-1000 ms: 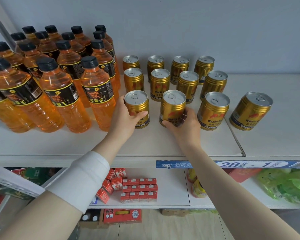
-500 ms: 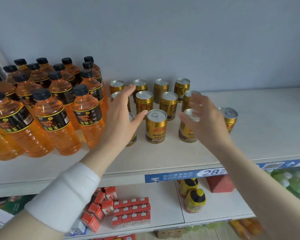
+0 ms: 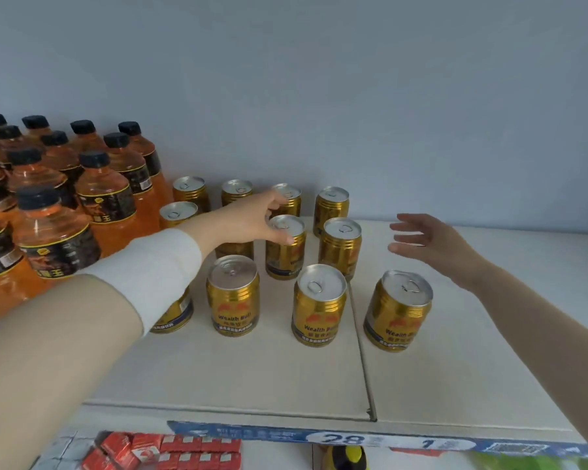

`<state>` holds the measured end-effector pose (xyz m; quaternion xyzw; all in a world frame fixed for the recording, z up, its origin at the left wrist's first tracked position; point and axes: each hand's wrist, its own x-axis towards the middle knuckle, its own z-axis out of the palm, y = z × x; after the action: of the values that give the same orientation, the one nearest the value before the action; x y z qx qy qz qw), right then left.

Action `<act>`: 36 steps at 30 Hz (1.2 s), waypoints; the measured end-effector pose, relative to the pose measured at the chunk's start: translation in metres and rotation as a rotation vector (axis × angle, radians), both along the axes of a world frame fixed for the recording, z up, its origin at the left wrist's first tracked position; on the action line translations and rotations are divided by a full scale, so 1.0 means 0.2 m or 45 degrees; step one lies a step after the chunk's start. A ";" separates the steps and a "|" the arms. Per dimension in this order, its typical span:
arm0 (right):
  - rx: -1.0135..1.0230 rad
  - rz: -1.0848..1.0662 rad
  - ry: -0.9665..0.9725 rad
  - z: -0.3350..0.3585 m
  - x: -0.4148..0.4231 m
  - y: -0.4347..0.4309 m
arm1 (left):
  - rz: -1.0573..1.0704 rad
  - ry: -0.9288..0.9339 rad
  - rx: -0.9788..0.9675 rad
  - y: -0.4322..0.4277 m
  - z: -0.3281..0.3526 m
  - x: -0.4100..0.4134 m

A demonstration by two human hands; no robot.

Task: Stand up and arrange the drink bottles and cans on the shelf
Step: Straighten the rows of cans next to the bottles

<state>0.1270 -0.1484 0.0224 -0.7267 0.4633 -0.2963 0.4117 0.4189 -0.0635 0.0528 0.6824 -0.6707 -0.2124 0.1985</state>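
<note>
Gold cans [image 3: 233, 296] printed "Wealth Bull" stand upright in loose rows on the pale cream shelf [image 3: 252, 374], most of them left of the seam [image 3: 362, 351] between its two boards and one can [image 3: 399, 312] right of it. Far left of the seam crowd black-capped orange drink bottles [image 3: 56, 245], their black labels bearing yellow Chinese characters. The left hand [image 3: 252, 217], a white cuff [image 3: 157, 266] on its forearm, curls thumb and fingers round the lid of a second-row can [image 3: 284, 252] left of the seam. The right hand [image 3: 431, 242] hovers right of the seam, fingers spread, holding nothing. Below the seam a blue price strip [image 3: 252, 434] reads "28" and "1". Behind is a plain grey-blue wall [image 3: 353, 96].
</note>
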 end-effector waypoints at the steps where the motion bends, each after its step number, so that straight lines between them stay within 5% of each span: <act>1: 0.029 0.054 0.031 -0.04 0.01 -0.04 | 0.003 -0.016 0.042 -0.02 -0.01 -0.01; 12: 0.106 0.420 0.008 -0.27 0.23 -0.16 | 0.023 -0.312 0.142 -0.11 -0.05 -0.07; 29: -0.065 0.145 0.040 -0.32 0.22 -0.12 | 0.081 0.176 0.261 -0.18 -0.12 -0.06; 36: -0.047 0.251 0.050 -0.34 0.16 -0.13 | 0.084 0.124 0.199 -0.17 -0.15 -0.08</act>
<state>0.1599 -0.1736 -0.0458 -0.7818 0.3920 -0.2485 0.4164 0.4030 -0.0966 0.0220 0.7063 -0.6187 -0.2905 0.1841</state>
